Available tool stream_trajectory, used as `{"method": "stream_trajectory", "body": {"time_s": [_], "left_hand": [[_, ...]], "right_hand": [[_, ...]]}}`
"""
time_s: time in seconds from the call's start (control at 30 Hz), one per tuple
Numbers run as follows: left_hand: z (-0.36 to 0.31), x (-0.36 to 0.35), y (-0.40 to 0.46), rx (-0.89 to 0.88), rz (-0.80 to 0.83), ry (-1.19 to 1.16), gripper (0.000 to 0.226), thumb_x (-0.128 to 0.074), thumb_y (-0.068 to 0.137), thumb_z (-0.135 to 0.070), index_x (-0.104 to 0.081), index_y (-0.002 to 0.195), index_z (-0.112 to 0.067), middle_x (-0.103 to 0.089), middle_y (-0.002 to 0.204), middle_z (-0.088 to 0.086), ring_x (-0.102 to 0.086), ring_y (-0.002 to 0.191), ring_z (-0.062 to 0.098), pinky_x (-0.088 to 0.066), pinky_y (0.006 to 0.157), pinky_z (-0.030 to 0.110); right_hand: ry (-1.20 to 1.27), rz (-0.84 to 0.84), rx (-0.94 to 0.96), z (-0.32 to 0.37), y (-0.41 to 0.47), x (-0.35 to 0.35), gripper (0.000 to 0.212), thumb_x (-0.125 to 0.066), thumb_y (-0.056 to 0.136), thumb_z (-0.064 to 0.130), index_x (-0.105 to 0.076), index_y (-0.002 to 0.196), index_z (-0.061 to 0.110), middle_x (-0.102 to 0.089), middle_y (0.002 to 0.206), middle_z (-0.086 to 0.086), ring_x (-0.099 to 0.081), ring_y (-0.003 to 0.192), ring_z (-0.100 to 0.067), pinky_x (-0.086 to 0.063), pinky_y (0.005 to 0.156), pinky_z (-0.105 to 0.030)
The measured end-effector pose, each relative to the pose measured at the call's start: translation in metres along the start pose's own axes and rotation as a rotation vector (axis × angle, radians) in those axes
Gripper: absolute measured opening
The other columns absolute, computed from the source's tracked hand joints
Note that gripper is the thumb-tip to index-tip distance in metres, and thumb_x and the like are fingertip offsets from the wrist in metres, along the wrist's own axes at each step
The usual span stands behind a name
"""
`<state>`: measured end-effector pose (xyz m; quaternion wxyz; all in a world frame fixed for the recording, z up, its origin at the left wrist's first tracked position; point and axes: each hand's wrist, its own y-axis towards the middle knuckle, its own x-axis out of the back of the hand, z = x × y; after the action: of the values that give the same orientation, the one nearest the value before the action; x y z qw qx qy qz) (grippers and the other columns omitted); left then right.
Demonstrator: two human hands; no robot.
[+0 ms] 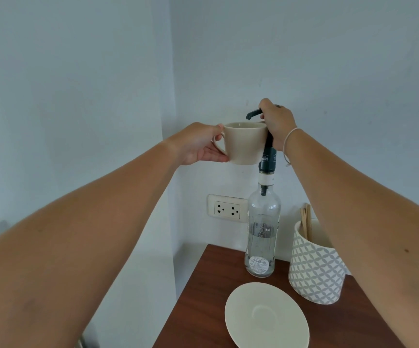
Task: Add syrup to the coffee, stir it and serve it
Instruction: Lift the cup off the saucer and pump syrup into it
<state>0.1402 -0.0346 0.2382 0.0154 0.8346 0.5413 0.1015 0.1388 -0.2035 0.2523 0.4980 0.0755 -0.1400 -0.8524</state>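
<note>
Both hands busy: left hand lifts cup, right hand grips pump.

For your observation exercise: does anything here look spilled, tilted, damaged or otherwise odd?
Nothing stands out. The cup is held level under the pump spout, the bottle stands upright, and the saucer lies clean on the table.

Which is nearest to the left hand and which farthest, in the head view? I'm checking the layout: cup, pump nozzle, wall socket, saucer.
1. Cup: in the left hand, held up by its handle.
2. Pump nozzle: just above the cup's rim, to the right.
3. Wall socket: on the wall, below the cup.
4. Saucer: down on the table, bare.
</note>
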Motion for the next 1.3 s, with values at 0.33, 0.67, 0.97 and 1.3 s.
{"method": "stream_trajectory", "body": {"time_s": [0.33, 0.67, 0.97, 1.3], "left_hand": [[0.001, 0.0, 0.001, 0.011, -0.006, 0.014, 0.033, -0.043, 0.099, -0.027, -0.043, 0.072, -0.008, -0.061, 0.085, 0.03, -0.067, 0.075, 0.034, -0.06, 0.064, 0.029], [0.006, 0.0, 0.0, 0.009, -0.002, -0.006, 0.033, -0.042, 0.099, -0.026, -0.043, 0.072, -0.008, -0.06, 0.085, 0.029, -0.067, 0.074, 0.033, -0.06, 0.063, 0.029], [0.008, -0.001, 0.001, 0.017, -0.013, -0.003, 0.033, -0.043, 0.099, -0.027, -0.043, 0.072, -0.008, -0.059, 0.085, 0.03, -0.067, 0.074, 0.034, -0.06, 0.064, 0.029], [0.01, -0.001, -0.001, 0.022, -0.026, -0.006, 0.034, -0.043, 0.099, -0.027, -0.043, 0.071, -0.008, -0.06, 0.084, 0.03, -0.067, 0.075, 0.033, -0.059, 0.065, 0.029]], "right_hand": [[0.007, -0.023, 0.026, -0.005, 0.003, -0.001, 0.016, -0.045, 0.081, 0.027, -0.043, 0.075, 0.013, -0.046, 0.084, -0.006, -0.041, 0.076, -0.022, -0.035, 0.067, -0.032], [0.034, -0.026, 0.014, -0.009, 0.004, 0.0, 0.014, -0.047, 0.079, 0.025, -0.044, 0.069, 0.016, -0.061, 0.068, -0.002, -0.051, 0.072, -0.023, -0.04, 0.067, -0.031], [-0.04, -0.001, -0.012, -0.009, 0.003, 0.002, 0.013, -0.046, 0.078, 0.021, -0.047, 0.069, 0.012, -0.06, 0.063, 0.001, -0.044, 0.065, -0.019, -0.037, 0.062, -0.028], [-0.015, 0.023, -0.045, -0.01, 0.002, 0.003, 0.014, -0.046, 0.077, 0.023, -0.049, 0.067, 0.014, -0.063, 0.064, 0.003, -0.046, 0.064, -0.018, -0.038, 0.061, -0.026]]}}
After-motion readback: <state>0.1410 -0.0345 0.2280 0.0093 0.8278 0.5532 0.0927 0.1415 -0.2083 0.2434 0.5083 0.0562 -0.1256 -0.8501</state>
